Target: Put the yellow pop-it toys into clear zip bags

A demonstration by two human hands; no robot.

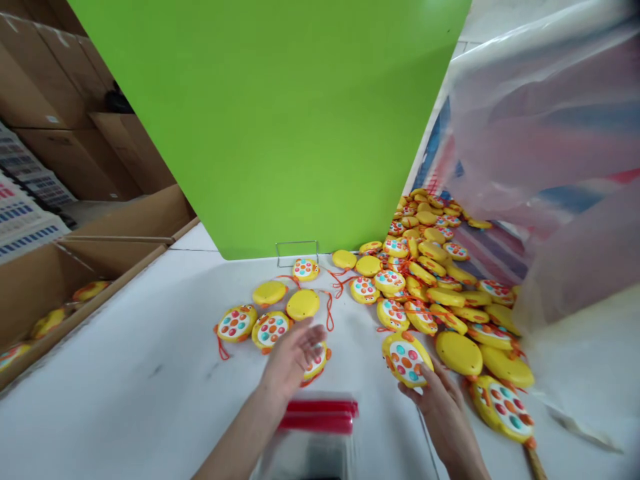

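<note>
My right hand (443, 403) grips a yellow oval toy (406, 360) by its near edge, thumb on top. The toy's white face has round coloured buttons and points up. My left hand (295, 357) is slightly blurred, fingers loosely curled and apart, with nothing visible in it. It is over another yellow toy (317, 360), partly covering it; whether they touch I cannot tell. Just beyond that hand lie several more toys (270, 330), some button side up and others showing plain yellow backs (303, 304). Orange cord loops (329, 313) trail from some.
A large pile of the same toys (435, 267) spreads over the right side, beside clear plastic sheeting (565, 220). A green board (290, 127) stands behind, with a wire bracket (297, 244) at its foot. A red-edged clear item (320, 417) lies in front; a carton (115, 267) holds toys.
</note>
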